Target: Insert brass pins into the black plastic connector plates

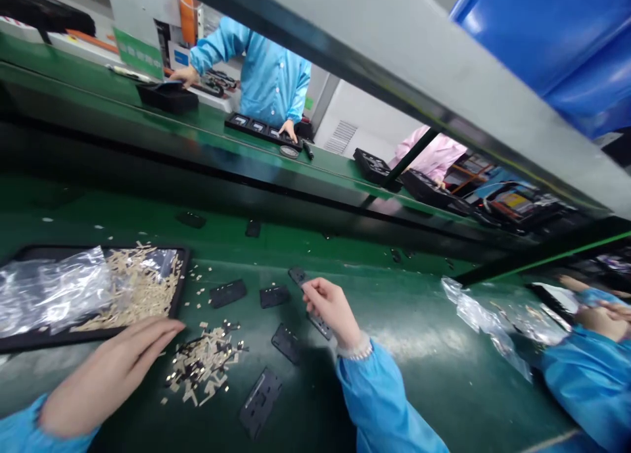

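Note:
My right hand [329,303] has its fingertips pinched together over a flat black plastic plate [296,275]. The hand hides the middle of that plate, and whatever the fingertips hold, if anything, is too small to make out. Flat and stretched out, my left hand [118,366] lies between the tray and a loose pile of small cream and black pieces [204,361]. More black plates lie between my hands: one plate [227,294] near the tray, another plate [275,296] beside it, a tilted plate [285,343] and a larger plate [261,402] closest to me.
A black tray [183,269] at left holds cream strips and clear plastic bags [59,288]. A metal beam [394,52] crosses overhead. A co-worker in blue [273,78] handles black trays across the bench. At right are another person's blue sleeve [586,381] and a plastic bag [486,325].

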A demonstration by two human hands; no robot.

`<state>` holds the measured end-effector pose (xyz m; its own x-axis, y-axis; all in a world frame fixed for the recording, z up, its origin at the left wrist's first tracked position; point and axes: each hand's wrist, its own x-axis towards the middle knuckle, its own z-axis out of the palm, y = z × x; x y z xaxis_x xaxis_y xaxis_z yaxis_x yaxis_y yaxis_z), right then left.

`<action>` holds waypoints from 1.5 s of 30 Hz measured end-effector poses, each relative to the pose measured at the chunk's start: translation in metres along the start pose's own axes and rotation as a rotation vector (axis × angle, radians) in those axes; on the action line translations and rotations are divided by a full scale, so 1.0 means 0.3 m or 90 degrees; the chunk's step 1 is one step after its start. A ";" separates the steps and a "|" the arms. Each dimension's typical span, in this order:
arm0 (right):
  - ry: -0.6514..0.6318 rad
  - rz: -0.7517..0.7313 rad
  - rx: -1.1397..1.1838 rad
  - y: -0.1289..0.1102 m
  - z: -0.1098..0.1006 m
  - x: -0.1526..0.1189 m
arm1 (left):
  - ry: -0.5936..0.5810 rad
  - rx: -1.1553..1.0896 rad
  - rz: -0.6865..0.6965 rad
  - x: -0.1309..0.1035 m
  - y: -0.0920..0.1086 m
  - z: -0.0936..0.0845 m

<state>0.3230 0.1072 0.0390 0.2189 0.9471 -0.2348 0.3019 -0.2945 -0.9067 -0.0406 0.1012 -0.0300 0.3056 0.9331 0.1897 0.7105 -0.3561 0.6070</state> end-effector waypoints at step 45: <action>0.063 -0.433 -0.488 0.027 0.364 -0.159 | -0.059 -0.058 0.067 0.130 0.215 0.080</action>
<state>0.2136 0.0737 0.0046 -0.1540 0.9395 0.3061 0.8943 0.2643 -0.3612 0.0323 0.1134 -0.0019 0.4349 0.8809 0.1869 0.6119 -0.4414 0.6563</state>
